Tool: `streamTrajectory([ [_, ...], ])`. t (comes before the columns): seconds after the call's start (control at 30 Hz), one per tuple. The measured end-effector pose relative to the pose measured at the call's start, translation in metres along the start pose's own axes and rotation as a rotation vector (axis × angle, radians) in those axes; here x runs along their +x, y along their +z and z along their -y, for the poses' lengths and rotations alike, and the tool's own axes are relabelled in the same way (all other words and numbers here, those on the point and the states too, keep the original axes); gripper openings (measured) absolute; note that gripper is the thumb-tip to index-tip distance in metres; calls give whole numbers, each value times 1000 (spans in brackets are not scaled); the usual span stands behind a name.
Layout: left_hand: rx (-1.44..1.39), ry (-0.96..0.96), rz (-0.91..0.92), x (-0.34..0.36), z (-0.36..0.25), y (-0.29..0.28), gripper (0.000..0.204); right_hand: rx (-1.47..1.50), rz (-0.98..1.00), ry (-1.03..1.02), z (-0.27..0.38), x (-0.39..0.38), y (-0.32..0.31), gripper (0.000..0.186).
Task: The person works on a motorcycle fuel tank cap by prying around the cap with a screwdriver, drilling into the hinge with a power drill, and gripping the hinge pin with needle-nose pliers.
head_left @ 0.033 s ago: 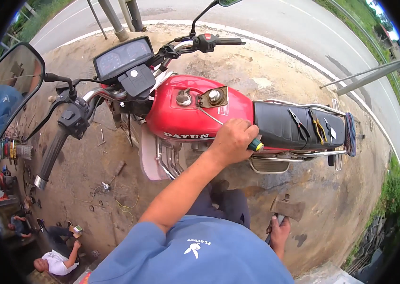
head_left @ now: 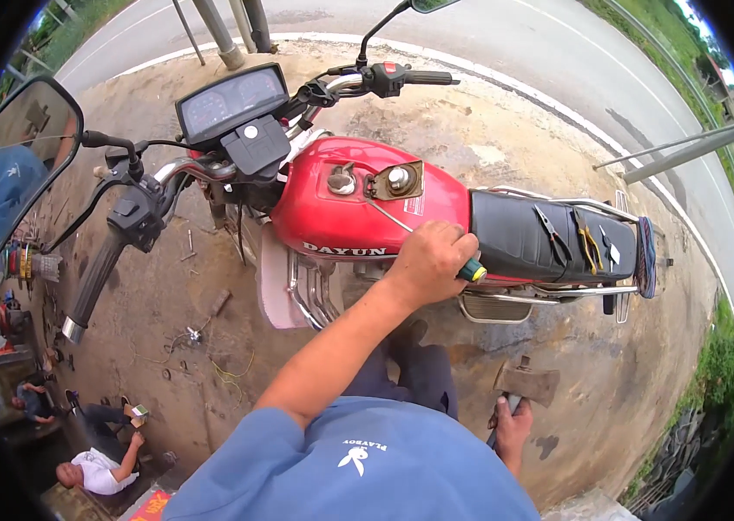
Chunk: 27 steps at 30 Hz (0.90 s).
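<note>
My left hand (head_left: 432, 265) is closed round a screwdriver with a green and yellow handle (head_left: 473, 272). Its thin shaft points at the raised fuel cap (head_left: 399, 180) on the red motorcycle tank (head_left: 315, 204), with the tip at or very near the cap's lower hinge edge. Beside the cap is the tank's filler neck (head_left: 342, 182). Low on my right side, my right hand (head_left: 514, 424) grips a hatchet (head_left: 529, 384) by its handle, close under the rusty head. The hatchet is held away from the motorcycle.
Needle-nose pliers (head_left: 552, 236), yellow-handled pliers (head_left: 590, 241) and a small tool (head_left: 612, 250) lie on the black seat (head_left: 506, 221). The handlebar grip (head_left: 93, 282) and mirror (head_left: 24, 169) stick out at left. Loose parts (head_left: 194, 334) lie on the ground. A person (head_left: 98, 471) sits at lower left.
The motorcycle sits slightly further right and lower in view. Both hands keep the same holds, and the screwdriver stays at the fuel cap.
</note>
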<state>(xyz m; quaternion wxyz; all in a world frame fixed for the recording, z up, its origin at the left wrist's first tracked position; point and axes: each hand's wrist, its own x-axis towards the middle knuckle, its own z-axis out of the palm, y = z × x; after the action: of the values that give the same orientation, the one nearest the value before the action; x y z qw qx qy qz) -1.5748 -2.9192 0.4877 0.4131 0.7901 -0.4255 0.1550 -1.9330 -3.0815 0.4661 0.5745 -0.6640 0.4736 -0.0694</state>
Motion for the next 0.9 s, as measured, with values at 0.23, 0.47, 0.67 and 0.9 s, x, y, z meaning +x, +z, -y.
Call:
streamTrajectory([
  [0.23,-3,-71,-91,25,4,12,33,-92,306,-19,51,101,9,15],
  [0.47,12,-168,-116,30,16,24,32,-213,403,-35,81,147,9,21],
  [0.67,-14,-133,-64,33,23,22,35,-257,378,40,96,137,27,21],
  [0.9,-92,-135,-11,39,33,18,34,-171,389,104,101,115,48,22],
])
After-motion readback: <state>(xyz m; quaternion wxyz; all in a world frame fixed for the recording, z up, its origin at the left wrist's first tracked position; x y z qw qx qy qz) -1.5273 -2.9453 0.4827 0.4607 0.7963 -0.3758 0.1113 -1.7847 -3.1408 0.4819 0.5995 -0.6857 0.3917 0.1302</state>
